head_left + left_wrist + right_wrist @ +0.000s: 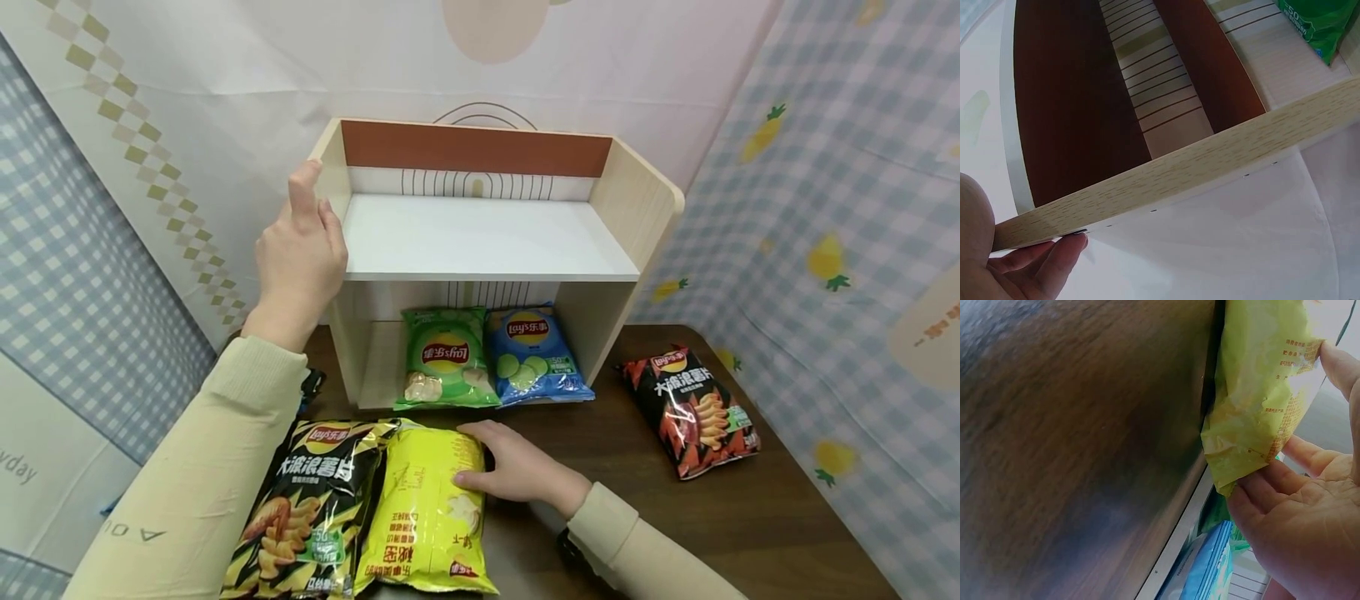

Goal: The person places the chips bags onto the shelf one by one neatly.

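My left hand grips the upper left side panel of a small two-tier shelf. In the left wrist view, the panel's wood edge lies between the palm and the fingers. Below the shelf, my right hand holds the upper right part of a yellow potato chip bag. The right wrist view has the thumb spread along one side of this bag and the other fingers at its end. Against its left side lies a black-and-yellow chip bag.
Green and blue chip bags stand side by side on the lower shelf. A black-and-red chip bag lies at the right of the brown table. Patterned cloth hangs around the table.
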A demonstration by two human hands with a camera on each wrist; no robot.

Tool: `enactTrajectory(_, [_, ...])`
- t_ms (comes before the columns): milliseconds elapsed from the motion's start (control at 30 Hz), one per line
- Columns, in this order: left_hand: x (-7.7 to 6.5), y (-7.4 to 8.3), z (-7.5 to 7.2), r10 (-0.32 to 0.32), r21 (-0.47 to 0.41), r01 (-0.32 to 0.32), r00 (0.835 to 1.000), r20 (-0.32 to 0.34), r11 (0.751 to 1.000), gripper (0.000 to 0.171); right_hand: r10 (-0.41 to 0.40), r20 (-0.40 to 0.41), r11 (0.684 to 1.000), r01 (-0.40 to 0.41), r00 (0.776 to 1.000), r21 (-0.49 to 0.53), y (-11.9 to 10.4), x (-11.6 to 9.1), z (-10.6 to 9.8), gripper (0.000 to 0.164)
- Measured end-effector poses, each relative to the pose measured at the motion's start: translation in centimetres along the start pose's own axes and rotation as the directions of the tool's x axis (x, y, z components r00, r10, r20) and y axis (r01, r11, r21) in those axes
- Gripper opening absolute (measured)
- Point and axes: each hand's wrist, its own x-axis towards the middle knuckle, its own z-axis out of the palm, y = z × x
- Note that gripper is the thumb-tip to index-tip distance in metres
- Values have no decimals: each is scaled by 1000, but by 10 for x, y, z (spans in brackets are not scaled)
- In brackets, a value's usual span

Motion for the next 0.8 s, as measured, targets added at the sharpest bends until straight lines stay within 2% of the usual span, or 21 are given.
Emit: enactTrajectory(800, [0, 1, 0, -3, -9, 3, 1000, -1, 1000, 37, -12, -4, 1000, 12, 1000, 11, 7, -5, 0, 82])
